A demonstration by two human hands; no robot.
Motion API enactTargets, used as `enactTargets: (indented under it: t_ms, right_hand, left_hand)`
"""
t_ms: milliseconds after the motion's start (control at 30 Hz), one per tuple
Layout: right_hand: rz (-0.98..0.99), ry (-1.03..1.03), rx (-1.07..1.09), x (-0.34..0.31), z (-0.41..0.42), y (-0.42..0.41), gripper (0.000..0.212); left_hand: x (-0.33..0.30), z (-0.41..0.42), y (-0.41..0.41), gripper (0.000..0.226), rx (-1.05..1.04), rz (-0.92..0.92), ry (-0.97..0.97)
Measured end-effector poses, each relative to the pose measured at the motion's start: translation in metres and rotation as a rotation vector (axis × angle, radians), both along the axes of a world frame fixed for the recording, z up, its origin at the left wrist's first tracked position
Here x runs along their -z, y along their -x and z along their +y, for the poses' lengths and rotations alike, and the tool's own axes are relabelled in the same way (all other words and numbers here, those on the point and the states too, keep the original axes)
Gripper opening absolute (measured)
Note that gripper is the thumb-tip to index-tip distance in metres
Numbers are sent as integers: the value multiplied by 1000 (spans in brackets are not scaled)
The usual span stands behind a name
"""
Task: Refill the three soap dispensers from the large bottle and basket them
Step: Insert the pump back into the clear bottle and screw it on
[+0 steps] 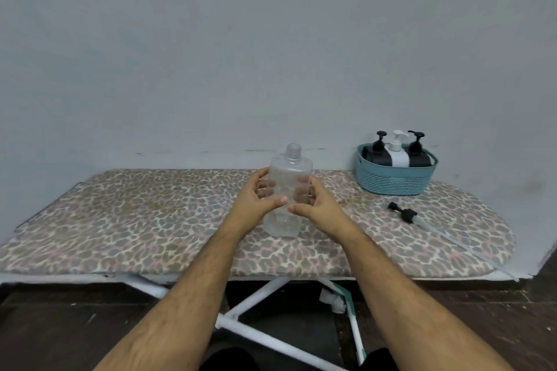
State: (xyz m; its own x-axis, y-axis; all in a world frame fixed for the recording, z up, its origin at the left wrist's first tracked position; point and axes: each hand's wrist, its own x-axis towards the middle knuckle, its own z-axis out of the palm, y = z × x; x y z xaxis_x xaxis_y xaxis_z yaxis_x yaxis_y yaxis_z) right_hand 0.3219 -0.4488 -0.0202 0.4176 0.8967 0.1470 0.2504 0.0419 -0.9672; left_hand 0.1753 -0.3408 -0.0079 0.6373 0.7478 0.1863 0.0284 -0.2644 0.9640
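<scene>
Both forearms reach out over the leopard-print board (150, 220). The left hand (256, 202) and right hand (316, 208) wrap the clear bottle (289, 178) from either side, fingers curled round it, thumbs nearly meeting in front; it stands upright, neck uncapped. To the right lies its black pump (404, 213) with a long tube. Farther back, against the wall, a teal basket (394, 181) holds three dispensers (397, 156), white between two black.
</scene>
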Motion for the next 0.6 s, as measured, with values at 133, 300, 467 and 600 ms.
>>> enactTargets:
  t_ms: [133,300,467,600]
  right_hand:
    - [-52,33,-23,3,24,21,74]
    - [-83,50,-31,7,32,31,67]
    - [-104,110,-10,10,26,24,77]
    - [-253,181,146,5,5,-2,70]
  left_hand:
    - [6,9,22,73,-114,-3,-19]
    - [19,12,30,74,-167,-47,-2]
    - [26,10,26,73,-196,-74,0]
    - [30,11,25,77,-212,-57,6]
